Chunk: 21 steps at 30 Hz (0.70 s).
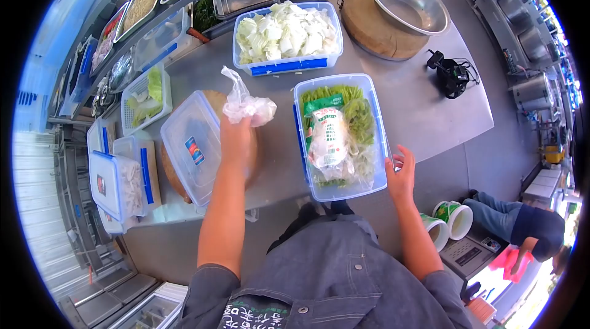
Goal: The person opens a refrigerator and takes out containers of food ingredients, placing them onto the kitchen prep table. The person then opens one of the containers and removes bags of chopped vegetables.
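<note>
My left hand [236,135] is closed on a crumpled, whitish plastic bag [249,109], held above the counter beside a transparent container lid [195,144]. The lid leans over a round wooden board [171,172]. My right hand [401,174] has its fingers apart at the right side of a plastic container [376,144], nearly touching its rim; I cannot tell whether they meet. In that container lie green leafy vegetables [361,114] and, on top, a printed white and green plastic package [329,138]. Behind it stands a blue-clipped container [296,65] of chopped cabbage [286,32].
A metal bowl [410,3] rests on a thick wooden chopping block [375,24]. Right of it lies a black strapped device [453,75]. Stacked containers [114,184] and a basket of leaves [147,98] stand left. Buckets [453,218] and another person [522,221] are at right.
</note>
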Motion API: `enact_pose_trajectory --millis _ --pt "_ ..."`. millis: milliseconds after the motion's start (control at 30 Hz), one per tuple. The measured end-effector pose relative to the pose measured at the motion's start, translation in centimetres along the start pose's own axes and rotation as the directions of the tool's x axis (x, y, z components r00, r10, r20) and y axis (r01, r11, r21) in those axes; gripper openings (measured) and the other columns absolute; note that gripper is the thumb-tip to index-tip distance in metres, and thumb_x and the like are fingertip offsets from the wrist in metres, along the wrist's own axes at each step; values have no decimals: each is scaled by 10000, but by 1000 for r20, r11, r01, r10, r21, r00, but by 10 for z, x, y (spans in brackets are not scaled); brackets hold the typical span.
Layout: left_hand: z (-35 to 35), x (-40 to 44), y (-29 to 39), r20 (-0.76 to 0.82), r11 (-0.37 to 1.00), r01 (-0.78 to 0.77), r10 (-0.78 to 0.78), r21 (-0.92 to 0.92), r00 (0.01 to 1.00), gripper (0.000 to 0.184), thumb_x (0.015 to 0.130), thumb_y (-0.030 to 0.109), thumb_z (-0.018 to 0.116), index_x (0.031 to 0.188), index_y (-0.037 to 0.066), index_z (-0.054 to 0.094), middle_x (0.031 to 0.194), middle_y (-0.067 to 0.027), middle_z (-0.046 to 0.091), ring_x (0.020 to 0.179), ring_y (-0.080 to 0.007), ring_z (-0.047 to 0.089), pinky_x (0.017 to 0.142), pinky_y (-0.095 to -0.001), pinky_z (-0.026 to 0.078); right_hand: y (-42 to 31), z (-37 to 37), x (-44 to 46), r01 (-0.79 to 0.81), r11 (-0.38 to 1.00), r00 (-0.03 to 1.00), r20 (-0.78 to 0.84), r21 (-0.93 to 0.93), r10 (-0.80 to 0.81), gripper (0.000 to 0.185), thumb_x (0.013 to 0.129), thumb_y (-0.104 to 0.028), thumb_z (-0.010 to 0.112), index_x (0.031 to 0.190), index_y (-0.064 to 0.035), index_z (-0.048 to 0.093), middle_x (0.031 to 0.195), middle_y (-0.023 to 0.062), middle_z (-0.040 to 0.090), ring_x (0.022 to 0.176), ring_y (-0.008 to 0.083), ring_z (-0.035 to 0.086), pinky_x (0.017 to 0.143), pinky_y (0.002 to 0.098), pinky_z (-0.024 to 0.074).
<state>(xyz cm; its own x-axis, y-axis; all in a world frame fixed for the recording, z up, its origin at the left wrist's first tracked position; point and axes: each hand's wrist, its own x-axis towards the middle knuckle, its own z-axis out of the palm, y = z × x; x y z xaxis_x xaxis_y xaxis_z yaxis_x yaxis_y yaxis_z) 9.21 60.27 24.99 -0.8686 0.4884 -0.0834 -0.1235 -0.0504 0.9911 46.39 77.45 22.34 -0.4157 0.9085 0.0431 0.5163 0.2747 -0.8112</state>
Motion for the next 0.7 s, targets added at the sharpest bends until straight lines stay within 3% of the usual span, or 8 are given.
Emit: enact_pose_trajectory --millis 100,133,233,267,333,400,533,700 --pt "-5 22 -8 -15 882 219 -234 417 972 514 820 96 663 1281 -22 471 1148 -150 612 1039 -240 598 919 -346 453 28 9 1 -63 986 998 2 -152 64 511 880 -206 658 1318 -30 462 1257 162 493 979 257 587 874 376 478" --pt "-2 14 -10 24 686 -79 90 724 996 531 837 107 660 1305 -20 445 1158 -171 593 953 -224 609 872 -342 478 42 17 2 -128 976 987 71 -175 143 506 911 -263 609 1333 -32 455 1264 174 510 1010 287 587 895 392 469" --pt "22 -17 -11 10 666 -157 219 729 976 579 843 129 668 1336 -27 407 1199 -198 568 934 -234 616 831 -344 501 60 32 3 -226 947 957 128 -229 259 504 960 -360 504 1350 -44 454 1271 198 543 1075 340 579 932 418 451" --pt "35 -27 -13 83 764 -131 101 632 991 551 875 148 653 1346 -12 417 1041 -155 628 843 -195 624 765 -320 519 61 35 -1 -253 932 947 128 -261 293 507 979 -400 449 1351 -55 461 1271 209 559 1111 364 570 947 426 442" --pt "61 -49 -15 377 780 -115 -162 614 912 503 877 156 651 1312 -14 465 1059 -165 632 863 -205 641 781 -327 525 57 36 -2 -280 927 944 106 -249 313 492 985 -405 427 1339 -67 476 1252 213 573 1133 372 560 953 430 437" --pt "95 -67 -26 392 727 -36 -327 686 860 560 854 174 656 1331 -25 443 1137 -216 624 1006 -300 648 858 -368 515 54 36 -3 -297 925 942 89 -236 325 481 990 -411 404 1328 -79 491 1233 216 588 1155 380 550 960 433 433" --pt "135 -78 -79 367 562 -282 -43 778 929 690 816 192 679 1380 -47 360 1160 -235 612 1057 -352 619 913 -382 487 50 37 -2 -296 925 947 56 -238 317 468 988 -408 416 1315 -86 509 1224 204 595 1133 375 564 953 435 437" --pt "147 -69 -96 79 823 157 -237 546 968 837 737 201 740 1368 -120 293 1248 -303 522 1162 -384 535 983 -398 426 49 38 -1 -316 921 941 49 -229 335 463 988 -402 424 1308 -82 517 1220 208 597 1130 379 564 953 436 436"
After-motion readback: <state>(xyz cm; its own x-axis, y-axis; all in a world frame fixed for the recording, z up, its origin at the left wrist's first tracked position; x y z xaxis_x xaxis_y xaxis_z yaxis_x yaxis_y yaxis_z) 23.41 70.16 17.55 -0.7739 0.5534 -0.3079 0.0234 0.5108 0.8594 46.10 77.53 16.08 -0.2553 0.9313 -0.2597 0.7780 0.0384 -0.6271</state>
